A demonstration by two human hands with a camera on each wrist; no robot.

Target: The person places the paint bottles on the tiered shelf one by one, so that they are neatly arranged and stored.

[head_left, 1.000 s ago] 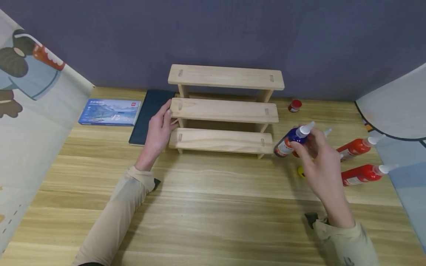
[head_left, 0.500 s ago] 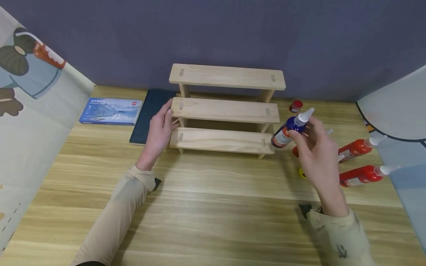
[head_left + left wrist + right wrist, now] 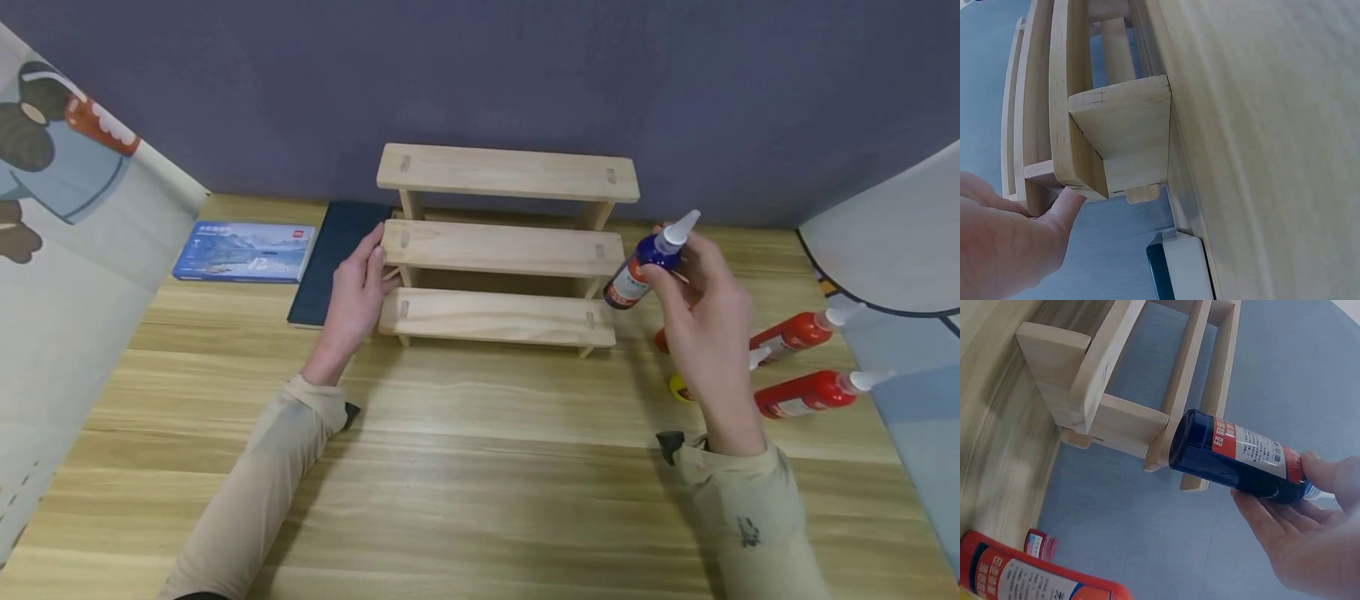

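A three-tier wooden step stand (image 3: 502, 247) stands on the table against the dark blue back panel. My left hand (image 3: 354, 292) holds the left end of its middle board, and in the left wrist view the thumb and fingers wrap that end. My right hand (image 3: 708, 325) grips a dark blue paint bottle (image 3: 637, 267) near its neck, below the white pointed nozzle. The bottle is tilted, its base toward the stand's right end. In the right wrist view the bottle (image 3: 1235, 453) is off the table, its base near the ends of the boards.
Red paint bottles (image 3: 806, 393) with white nozzles stand right of my right hand. A yellow bottle (image 3: 681, 388) is partly hidden by that hand. A small red jar (image 3: 1040, 545) sits farther back. Left of the stand lie a dark notebook (image 3: 318, 287) and a blue box (image 3: 243, 252).
My right hand has lifted the blue bottle and carried it back and slightly left toward the stand. My left hand has stayed on the middle board.
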